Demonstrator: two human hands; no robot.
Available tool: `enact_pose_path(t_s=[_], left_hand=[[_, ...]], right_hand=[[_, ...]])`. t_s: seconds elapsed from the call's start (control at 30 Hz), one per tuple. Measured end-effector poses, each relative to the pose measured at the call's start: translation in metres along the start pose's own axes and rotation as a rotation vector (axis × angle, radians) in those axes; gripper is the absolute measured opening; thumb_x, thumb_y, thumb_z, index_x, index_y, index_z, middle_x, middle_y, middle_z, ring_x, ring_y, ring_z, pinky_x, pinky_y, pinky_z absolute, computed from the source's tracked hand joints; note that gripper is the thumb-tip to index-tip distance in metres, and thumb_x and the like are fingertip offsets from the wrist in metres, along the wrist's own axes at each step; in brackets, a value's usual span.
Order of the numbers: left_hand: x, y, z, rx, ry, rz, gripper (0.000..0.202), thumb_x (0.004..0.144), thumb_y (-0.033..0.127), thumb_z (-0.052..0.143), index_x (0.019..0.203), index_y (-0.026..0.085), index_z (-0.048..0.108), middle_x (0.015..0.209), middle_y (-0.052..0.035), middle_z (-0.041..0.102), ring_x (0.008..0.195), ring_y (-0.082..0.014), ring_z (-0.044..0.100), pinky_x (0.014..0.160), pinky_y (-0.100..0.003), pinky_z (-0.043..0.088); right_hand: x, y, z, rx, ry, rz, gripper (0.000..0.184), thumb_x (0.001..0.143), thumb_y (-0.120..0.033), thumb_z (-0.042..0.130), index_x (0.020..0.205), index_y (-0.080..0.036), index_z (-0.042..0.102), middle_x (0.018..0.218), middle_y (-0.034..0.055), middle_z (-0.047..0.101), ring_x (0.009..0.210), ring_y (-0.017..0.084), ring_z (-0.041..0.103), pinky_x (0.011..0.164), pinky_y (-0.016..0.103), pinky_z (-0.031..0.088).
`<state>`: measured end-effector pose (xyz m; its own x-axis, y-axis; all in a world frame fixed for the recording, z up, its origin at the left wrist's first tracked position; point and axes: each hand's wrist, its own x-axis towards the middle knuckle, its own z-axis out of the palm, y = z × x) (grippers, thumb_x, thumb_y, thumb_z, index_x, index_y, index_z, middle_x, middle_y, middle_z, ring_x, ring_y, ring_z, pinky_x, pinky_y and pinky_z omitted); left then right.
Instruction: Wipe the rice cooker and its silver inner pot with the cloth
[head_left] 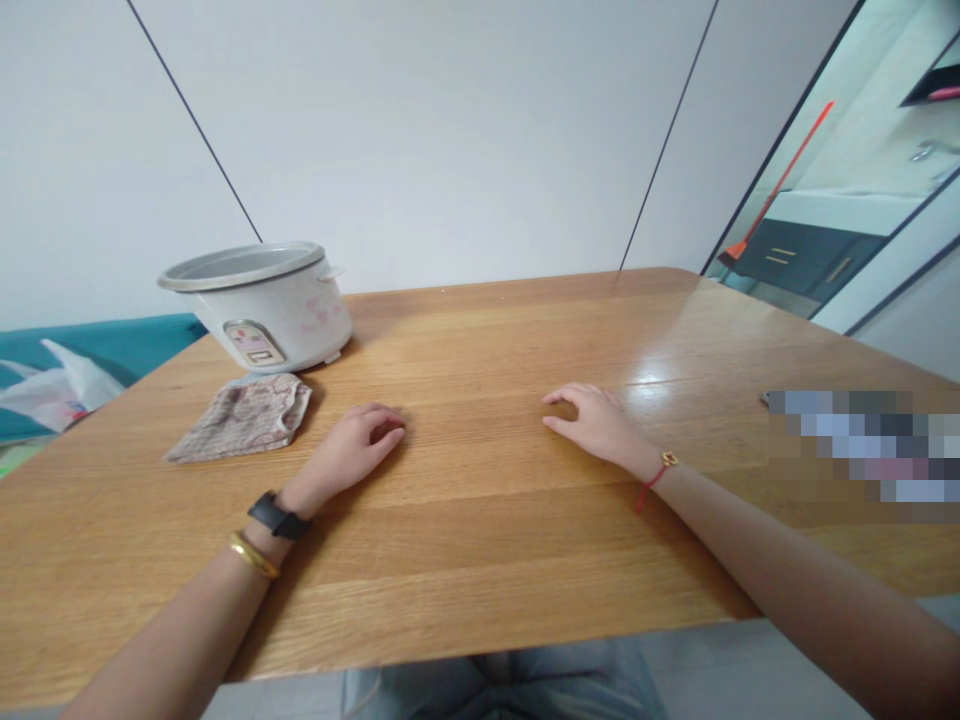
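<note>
My left hand (354,445) rests on the wooden table (465,530), its fingers loosely curved and the thumb apart, with nothing in it. Nearest to it on the left lies a folded checked cloth (244,418). Behind the cloth stands a white rice cooker (292,318) without a lid; its inside is mostly hidden by the grey rim. My right hand (596,425) lies on the table to the right, thumb and fingers apart, also holding nothing. A stretch of table separates the two hands.
A pixelated patch (862,450) hides whatever lies at the table's right side. Beyond the left edge are a teal seat (142,345) and a white plastic bag (64,388). A pale wall (465,140) stands behind the table. An orange broom (780,185) leans in the doorway at right.
</note>
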<state>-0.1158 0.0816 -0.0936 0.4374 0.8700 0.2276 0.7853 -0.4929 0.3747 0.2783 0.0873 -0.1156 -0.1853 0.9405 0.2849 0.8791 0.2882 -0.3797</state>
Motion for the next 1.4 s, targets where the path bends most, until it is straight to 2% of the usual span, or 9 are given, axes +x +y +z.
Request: enact_pose_path(t_s=[1.03,1.4], left_hand=[[-0.001,0.002,-0.0013,0.059,-0.01,0.02,0.035,0.098,0.043,0.05,0.113,0.02,0.071,0.122,-0.01,0.07,0.116,-0.0271,0.063,0.107,-0.044,0.046],[-0.0008,0.0018,-0.0008,0.069,-0.019,0.029,0.036,0.098,0.043,0.05,0.117,0.019,0.071,0.124,-0.0109,0.069,0.117,-0.0278,0.063,0.107,-0.045,0.046]], right_hand=[[-0.0006,-0.003,-0.0015,-0.029,-0.037,-0.005,0.021,0.088,-0.038,0.066,0.106,-0.029,0.071,0.122,0.0023,0.072,0.12,0.03,0.06,0.107,0.055,0.039],[-0.0009,-0.0007,-0.0003,-0.037,-0.028,-0.041,0.021,0.09,-0.039,0.062,0.107,-0.029,0.071,0.123,0.005,0.071,0.119,0.03,0.06,0.106,0.056,0.039]])
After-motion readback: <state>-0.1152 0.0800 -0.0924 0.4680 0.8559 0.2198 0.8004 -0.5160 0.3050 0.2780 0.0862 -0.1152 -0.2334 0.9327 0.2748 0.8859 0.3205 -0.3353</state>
